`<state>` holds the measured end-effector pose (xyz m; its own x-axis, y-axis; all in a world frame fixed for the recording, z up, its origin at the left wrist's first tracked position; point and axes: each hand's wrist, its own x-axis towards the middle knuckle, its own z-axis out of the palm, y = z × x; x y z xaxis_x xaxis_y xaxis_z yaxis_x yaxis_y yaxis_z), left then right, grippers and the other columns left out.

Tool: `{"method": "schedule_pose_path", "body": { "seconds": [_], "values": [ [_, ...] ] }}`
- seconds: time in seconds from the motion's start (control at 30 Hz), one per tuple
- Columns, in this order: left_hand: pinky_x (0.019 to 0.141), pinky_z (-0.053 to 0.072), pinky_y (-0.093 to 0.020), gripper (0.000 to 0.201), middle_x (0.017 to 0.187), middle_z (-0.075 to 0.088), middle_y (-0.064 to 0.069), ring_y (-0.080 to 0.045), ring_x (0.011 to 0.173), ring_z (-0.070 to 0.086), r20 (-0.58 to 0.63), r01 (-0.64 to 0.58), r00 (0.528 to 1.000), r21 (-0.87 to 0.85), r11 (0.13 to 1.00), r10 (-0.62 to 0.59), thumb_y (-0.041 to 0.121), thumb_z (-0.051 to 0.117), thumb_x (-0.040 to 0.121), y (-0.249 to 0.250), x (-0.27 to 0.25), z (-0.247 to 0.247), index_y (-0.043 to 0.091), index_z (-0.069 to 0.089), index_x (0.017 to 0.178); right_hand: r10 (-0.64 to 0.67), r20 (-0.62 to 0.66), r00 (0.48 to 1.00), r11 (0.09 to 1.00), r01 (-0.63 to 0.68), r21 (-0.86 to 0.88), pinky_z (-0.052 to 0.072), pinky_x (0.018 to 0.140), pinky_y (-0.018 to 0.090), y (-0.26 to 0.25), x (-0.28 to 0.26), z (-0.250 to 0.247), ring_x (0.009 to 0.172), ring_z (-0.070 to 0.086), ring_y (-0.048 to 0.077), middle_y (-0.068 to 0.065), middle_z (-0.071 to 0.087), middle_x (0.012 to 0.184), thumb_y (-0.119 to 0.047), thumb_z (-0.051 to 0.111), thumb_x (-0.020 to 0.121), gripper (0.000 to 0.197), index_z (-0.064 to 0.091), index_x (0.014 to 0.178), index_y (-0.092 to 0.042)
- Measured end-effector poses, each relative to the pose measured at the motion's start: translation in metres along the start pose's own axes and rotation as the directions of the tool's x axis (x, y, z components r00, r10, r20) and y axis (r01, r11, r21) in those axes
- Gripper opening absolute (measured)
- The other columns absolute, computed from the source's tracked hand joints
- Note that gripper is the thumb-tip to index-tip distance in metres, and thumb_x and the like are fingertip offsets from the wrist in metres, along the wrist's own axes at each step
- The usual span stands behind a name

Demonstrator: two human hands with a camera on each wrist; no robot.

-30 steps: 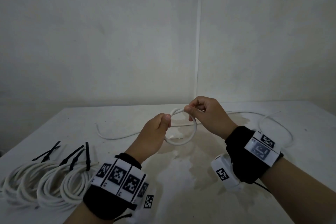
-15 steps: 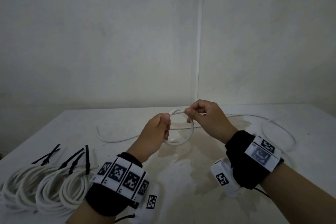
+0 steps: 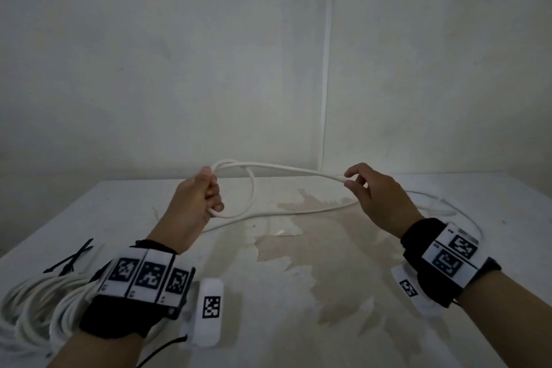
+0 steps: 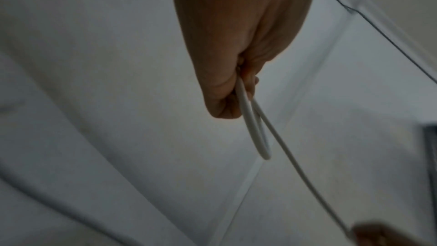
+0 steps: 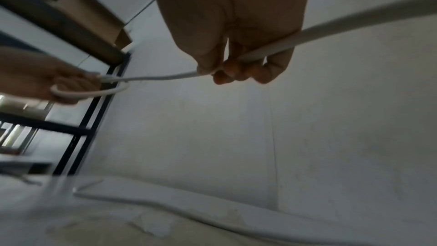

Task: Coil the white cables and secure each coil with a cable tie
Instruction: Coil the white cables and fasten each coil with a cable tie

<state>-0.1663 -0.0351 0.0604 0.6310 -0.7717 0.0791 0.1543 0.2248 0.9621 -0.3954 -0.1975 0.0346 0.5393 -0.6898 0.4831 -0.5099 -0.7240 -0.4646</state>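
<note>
White cable (image 3: 286,170) spans between both hands above the table (image 3: 298,323), its remainder trailing across the tabletop. Left hand (image 3: 195,197) grips one small loop in curled fingers. Right hand (image 3: 375,193) pinches the cable between thumb and fingertips.

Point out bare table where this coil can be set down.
Free: the stained tabletop between both wrists, in front of the white cable. Crowded: near-left corner with finished coils and black cable ties; far right, where loose cable trails.
</note>
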Motion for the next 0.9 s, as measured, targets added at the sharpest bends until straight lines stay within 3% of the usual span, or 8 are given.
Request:
{"method": "schedule_pose_path", "body": {
  "seconds": [0.13, 0.2, 0.33, 0.47, 0.57, 0.7, 0.83, 0.9],
  "values": [
    [0.042, 0.031, -0.017, 0.037, 0.041, 0.032, 0.01, -0.003, 0.033, 0.029, 0.01, 0.008, 1.0, 0.162, 0.987, -0.009, 0.022, 0.032, 0.1, -0.005, -0.002, -0.002, 0.013, 0.039, 0.065, -0.185, -0.019, 0.983, 0.942, 0.172, -0.288, 0.037, 0.062, 0.032, -0.007, 0.004, 0.002, 0.075, 0.056, 0.031, 0.009, 0.059, 0.092, -0.016, 0.048, 0.094, 0.018, 0.058, 0.103, -0.005],
    [0.045, 0.029, -0.02, 0.038, 0.042, 0.032, 0.009, -0.003, 0.033, 0.029, 0.023, 0.01, 1.0, 0.215, 0.977, -0.015, 0.022, 0.033, 0.1, -0.008, -0.004, 0.002, 0.012, 0.039, 0.064, -0.352, 0.025, 0.936, 0.857, 0.333, -0.393, 0.04, 0.052, 0.03, -0.012, 0.005, 0.008, 0.06, 0.058, 0.029, 0.011, 0.06, 0.077, -0.003, 0.067, 0.078, 0.01, 0.063, 0.087, -0.003],
    [0.049, 0.028, -0.022, 0.037, 0.05, 0.03, 0.005, -0.005, 0.039, 0.028, 0.038, -0.022, 0.999, 0.312, 0.95, 0.011, 0.022, 0.033, 0.1, -0.011, -0.008, 0.009, 0.013, 0.039, 0.065, -0.508, 0.158, 0.847, 0.685, 0.508, -0.522, 0.034, 0.041, 0.019, -0.032, 0.007, 0.019, 0.044, 0.051, 0.018, 0.003, 0.055, 0.058, 0.004, 0.084, 0.039, 0.036, 0.06, 0.062, -0.011],
    [0.049, 0.027, -0.022, 0.034, 0.049, 0.029, 0.007, -0.006, 0.04, 0.027, 0.029, -0.041, 0.999, 0.284, 0.958, 0.034, 0.02, 0.034, 0.099, -0.009, -0.007, 0.018, 0.014, 0.037, 0.066, -0.677, 0.175, 0.715, 0.556, 0.653, -0.514, 0.034, 0.043, 0.019, -0.054, 0.001, 0.028, 0.046, 0.051, 0.017, 0.002, 0.056, 0.059, 0.002, 0.062, 0.057, 0.016, 0.06, 0.061, -0.013],
    [0.046, 0.026, -0.02, 0.034, 0.052, 0.027, 0.004, -0.004, 0.037, 0.027, 0.05, -0.07, 0.997, 0.289, 0.955, 0.058, 0.018, 0.033, 0.099, -0.009, -0.008, 0.025, 0.014, 0.035, 0.066, -0.754, 0.13, 0.644, 0.531, 0.714, -0.457, 0.033, 0.045, 0.02, -0.066, -0.003, 0.039, 0.048, 0.049, 0.016, 0.001, 0.056, 0.06, -0.004, 0.037, 0.069, 0.025, 0.06, 0.063, -0.014],
    [0.051, 0.028, -0.023, 0.034, 0.058, 0.027, 0.0, -0.008, 0.046, 0.027, 0.099, -0.123, 0.991, 0.366, 0.922, 0.093, 0.018, 0.031, 0.099, -0.01, -0.013, 0.036, 0.014, 0.035, 0.066, -0.81, 0.057, 0.583, 0.52, 0.761, -0.388, 0.032, 0.048, 0.024, -0.082, -0.008, 0.047, 0.05, 0.048, 0.018, 0.002, 0.055, 0.063, -0.005, 0.04, 0.075, 0.023, 0.06, 0.067, -0.012],
    [0.046, 0.034, -0.016, 0.035, 0.06, 0.035, -0.001, -0.006, 0.047, 0.036, 0.162, -0.158, 0.982, 0.453, 0.877, 0.093, 0.02, 0.03, 0.1, -0.011, -0.018, 0.041, 0.012, 0.038, 0.067, -0.821, -0.002, 0.571, 0.533, 0.765, -0.362, 0.028, 0.053, 0.024, -0.089, -0.01, 0.049, 0.054, 0.048, 0.018, 0.003, 0.058, 0.07, 0.004, 0.062, 0.067, 0.017, 0.063, 0.077, -0.01],
    [0.05, 0.035, -0.02, 0.035, 0.063, 0.038, -0.004, -0.012, 0.055, 0.038, 0.201, -0.169, 0.976, 0.48, 0.861, 0.079, 0.021, 0.03, 0.1, -0.011, -0.021, 0.042, 0.01, 0.04, 0.069, -0.812, -0.018, 0.583, 0.559, 0.769, -0.311, 0.027, 0.056, 0.025, -0.089, -0.01, 0.049, 0.056, 0.049, 0.019, 0.005, 0.061, 0.074, 0.007, 0.058, 0.067, 0.02, 0.063, 0.08, -0.008]
  ]
}}
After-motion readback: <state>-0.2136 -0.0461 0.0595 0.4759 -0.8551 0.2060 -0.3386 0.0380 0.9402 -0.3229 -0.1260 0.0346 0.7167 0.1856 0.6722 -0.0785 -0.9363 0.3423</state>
